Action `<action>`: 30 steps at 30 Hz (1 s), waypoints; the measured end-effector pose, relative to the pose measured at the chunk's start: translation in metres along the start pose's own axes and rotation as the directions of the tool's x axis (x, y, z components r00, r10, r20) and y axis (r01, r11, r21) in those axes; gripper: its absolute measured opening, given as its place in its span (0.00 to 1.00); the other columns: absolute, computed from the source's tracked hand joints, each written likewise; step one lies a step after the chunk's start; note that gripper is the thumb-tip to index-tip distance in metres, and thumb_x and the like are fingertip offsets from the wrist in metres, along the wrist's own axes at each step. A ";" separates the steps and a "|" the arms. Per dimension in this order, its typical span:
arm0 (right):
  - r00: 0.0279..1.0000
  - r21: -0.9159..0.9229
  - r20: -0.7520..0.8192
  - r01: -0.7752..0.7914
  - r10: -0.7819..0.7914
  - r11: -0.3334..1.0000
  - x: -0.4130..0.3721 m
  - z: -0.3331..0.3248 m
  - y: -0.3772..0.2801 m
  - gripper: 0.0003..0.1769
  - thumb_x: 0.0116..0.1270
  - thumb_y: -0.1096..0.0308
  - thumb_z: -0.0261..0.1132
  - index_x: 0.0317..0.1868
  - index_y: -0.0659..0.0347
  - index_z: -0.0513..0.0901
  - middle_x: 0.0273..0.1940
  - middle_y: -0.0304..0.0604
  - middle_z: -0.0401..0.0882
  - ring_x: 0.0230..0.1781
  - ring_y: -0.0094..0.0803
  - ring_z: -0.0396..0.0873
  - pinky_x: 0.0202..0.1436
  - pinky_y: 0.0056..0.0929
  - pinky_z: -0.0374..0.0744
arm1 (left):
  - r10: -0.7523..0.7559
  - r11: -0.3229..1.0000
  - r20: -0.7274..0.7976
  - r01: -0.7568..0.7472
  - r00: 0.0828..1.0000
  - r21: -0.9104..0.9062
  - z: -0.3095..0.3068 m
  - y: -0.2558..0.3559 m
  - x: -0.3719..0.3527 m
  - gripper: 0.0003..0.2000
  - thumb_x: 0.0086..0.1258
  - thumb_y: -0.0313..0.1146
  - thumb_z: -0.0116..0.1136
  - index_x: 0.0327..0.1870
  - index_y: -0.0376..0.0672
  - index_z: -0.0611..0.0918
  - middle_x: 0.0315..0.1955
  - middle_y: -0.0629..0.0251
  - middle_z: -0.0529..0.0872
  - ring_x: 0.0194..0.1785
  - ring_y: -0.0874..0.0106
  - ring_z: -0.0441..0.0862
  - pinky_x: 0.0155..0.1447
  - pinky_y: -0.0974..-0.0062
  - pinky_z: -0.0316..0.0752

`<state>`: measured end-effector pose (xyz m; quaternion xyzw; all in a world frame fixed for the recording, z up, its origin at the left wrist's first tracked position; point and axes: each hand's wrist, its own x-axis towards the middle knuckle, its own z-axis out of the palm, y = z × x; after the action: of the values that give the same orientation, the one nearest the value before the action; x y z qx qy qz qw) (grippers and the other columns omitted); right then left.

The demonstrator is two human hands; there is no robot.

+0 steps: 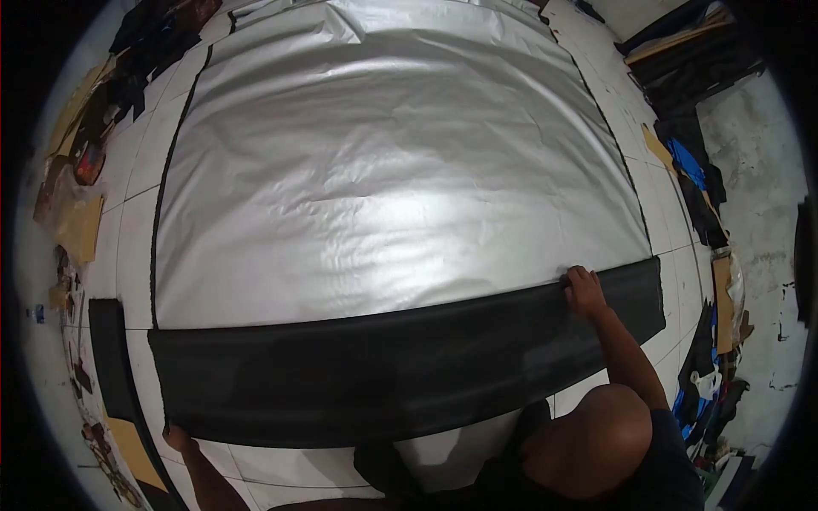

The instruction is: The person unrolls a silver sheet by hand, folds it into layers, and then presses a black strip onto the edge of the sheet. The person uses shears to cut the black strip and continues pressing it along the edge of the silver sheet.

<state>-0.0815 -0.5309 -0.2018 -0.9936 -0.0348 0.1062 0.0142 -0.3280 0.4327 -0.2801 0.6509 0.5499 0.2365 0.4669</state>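
A large silver sheet (383, 170) with dark edges lies wrinkled over the tiled floor. Along its near side runs a wide black band (366, 375), which looks like the sheet's black underside folded over. My left hand (179, 439) is closed on the band's near left corner. Farther up at the right, my right hand (584, 291) has its fingers bent and pressed together on the fold line, where black meets silver.
A black strip (108, 358) and tan pieces (136, 451) lie at the left. Plastic and scraps line the left wall. Black and blue cloth (688, 162) and cardboard (723, 302) lie along the right wall. My bent knee (596, 439) is near the band.
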 end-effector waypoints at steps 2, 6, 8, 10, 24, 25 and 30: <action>0.999 0.093 -0.026 0.032 -0.030 0.995 -0.008 -0.008 -0.007 0.25 0.54 0.68 0.63 0.54 0.56 0.71 0.55 0.51 0.69 0.59 0.49 0.66 0.65 0.54 0.61 | 0.021 0.995 0.004 -0.020 1.000 -0.101 0.000 -0.002 0.001 0.24 0.67 0.39 0.56 0.56 0.29 0.69 0.48 0.48 0.79 0.49 0.59 0.78 0.53 0.64 0.74; 0.946 0.102 -0.253 -0.180 0.200 0.978 -0.059 0.000 0.012 0.33 0.54 0.68 0.64 0.61 0.62 0.65 0.60 0.59 0.65 0.62 0.55 0.64 0.64 0.47 0.65 | -0.081 0.978 -0.122 0.056 0.989 -0.199 0.005 -0.013 -0.013 0.39 0.62 0.45 0.62 0.64 0.31 0.54 0.53 0.48 0.76 0.51 0.56 0.78 0.55 0.61 0.73; 0.825 0.032 -0.377 -0.443 0.421 0.896 -0.108 0.030 0.045 0.32 0.55 0.67 0.64 0.60 0.67 0.65 0.58 0.61 0.66 0.61 0.55 0.65 0.62 0.47 0.68 | -0.148 0.983 -0.010 0.146 0.989 -0.112 0.014 -0.003 -0.059 0.44 0.62 0.50 0.61 0.67 0.33 0.49 0.53 0.50 0.76 0.50 0.56 0.77 0.52 0.59 0.74; 0.606 0.169 -0.296 -0.727 0.738 0.665 -0.155 0.043 0.065 0.30 0.56 0.63 0.65 0.57 0.69 0.68 0.56 0.61 0.68 0.59 0.55 0.67 0.60 0.48 0.68 | -0.172 0.985 0.306 0.163 0.936 0.055 0.011 -0.018 -0.097 0.24 0.64 0.52 0.56 0.53 0.43 0.71 0.40 0.58 0.81 0.39 0.67 0.77 0.40 0.61 0.72; 0.238 0.939 0.333 -0.168 0.912 -0.299 -0.212 0.101 0.178 0.23 0.64 0.57 0.58 0.47 0.72 0.75 0.37 0.46 0.79 0.33 0.35 0.78 0.36 0.32 0.79 | -0.132 0.930 0.354 0.239 0.926 -0.278 0.056 -0.012 -0.190 0.16 0.64 0.35 0.50 0.46 0.29 0.77 0.43 0.52 0.80 0.45 0.61 0.80 0.46 0.65 0.77; 0.244 0.955 0.295 -0.098 0.924 -0.279 -0.214 0.106 0.193 0.22 0.64 0.57 0.58 0.46 0.72 0.76 0.37 0.46 0.78 0.33 0.35 0.78 0.37 0.32 0.79 | -0.072 0.972 0.326 0.139 0.943 -0.189 0.047 -0.018 -0.170 0.16 0.63 0.34 0.50 0.46 0.29 0.77 0.43 0.52 0.80 0.45 0.60 0.80 0.46 0.65 0.77; 0.240 0.965 0.248 -0.150 0.939 -0.216 -0.248 0.068 0.243 0.24 0.66 0.58 0.55 0.49 0.74 0.75 0.41 0.50 0.79 0.41 0.35 0.79 0.45 0.31 0.77 | 0.003 0.994 0.173 0.016 0.985 -0.109 0.031 0.021 -0.179 0.12 0.64 0.31 0.47 0.38 0.30 0.80 0.33 0.59 0.82 0.35 0.68 0.79 0.40 0.70 0.74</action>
<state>-0.3221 -0.7897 -0.2247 -0.5696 0.5613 -0.2512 0.5453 -0.3427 0.2549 -0.2388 0.6404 0.4955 0.2078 0.5487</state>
